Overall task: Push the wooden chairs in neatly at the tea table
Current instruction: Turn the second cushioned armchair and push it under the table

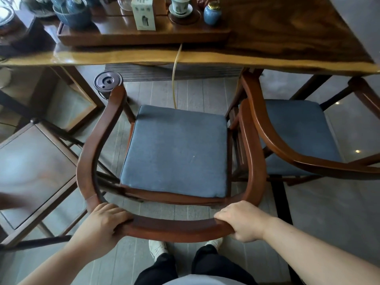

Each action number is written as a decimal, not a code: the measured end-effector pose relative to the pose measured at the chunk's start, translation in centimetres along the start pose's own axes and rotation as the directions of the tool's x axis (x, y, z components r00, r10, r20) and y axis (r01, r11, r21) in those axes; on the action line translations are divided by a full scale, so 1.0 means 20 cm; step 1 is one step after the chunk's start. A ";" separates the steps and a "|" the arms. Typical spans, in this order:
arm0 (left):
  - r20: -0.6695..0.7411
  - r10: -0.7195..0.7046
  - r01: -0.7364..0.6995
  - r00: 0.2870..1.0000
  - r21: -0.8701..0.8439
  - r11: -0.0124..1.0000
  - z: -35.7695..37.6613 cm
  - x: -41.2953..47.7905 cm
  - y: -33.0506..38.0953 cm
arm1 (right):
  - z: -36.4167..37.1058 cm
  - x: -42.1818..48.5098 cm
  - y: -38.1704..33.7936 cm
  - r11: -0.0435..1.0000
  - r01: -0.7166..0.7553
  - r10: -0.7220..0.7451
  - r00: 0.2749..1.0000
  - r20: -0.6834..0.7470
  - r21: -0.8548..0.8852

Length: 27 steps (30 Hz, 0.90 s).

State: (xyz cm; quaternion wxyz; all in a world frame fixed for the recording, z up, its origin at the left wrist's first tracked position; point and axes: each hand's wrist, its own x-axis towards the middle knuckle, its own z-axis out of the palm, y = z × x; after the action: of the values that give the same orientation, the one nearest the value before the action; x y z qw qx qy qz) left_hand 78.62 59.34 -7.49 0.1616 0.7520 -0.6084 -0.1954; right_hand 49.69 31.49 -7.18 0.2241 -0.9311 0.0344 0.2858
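A bare-seated wooden stool point(35, 171) stands at the far left, and beside it the left hand point(107, 219) is clamped on the curved back rail of the middle chair point(174, 227) — the right hand point(244, 220) grips the same rail further along. This chair's blue cushion point(176, 151) sits clear of the bench point(287, 38), arm tips just short of its edge. To the right, a second chair point(267, 128) is partly tucked under the bench, the two armrests almost touching.

Reddish-brown chair point(98, 138), blue-grey cushion point(176, 151), dark grained table point(287, 38) (honey-yellow edge), blue jar point(212, 14)
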 end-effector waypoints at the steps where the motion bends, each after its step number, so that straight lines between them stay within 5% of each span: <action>1: -0.001 -0.006 0.006 1.000 0.003 1.000 0.00 0.00 0.00 | 0.00 0.00 0.00 1.000 -0.002 0.002 1.000 -0.003 -0.001; 16: 0.069 0.105 -0.109 0.992 0.064 0.992 -0.01 -0.03 -0.03 | 0.14 0.01 0.00 0.990 -0.083 0.089 0.995 -0.046 0.113; 27: 0.119 0.039 -0.053 0.992 0.114 0.992 -0.12 -0.19 -0.16 | 0.17 0.13 -0.26 0.988 0.004 -0.002 1.000 -0.010 0.155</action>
State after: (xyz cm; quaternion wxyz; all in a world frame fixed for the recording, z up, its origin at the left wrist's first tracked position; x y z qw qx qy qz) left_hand 81.78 63.64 -6.56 0.0862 0.7332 -0.6445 -0.1991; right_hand 51.08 37.81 -9.08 0.2961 -0.9123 0.0562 0.2773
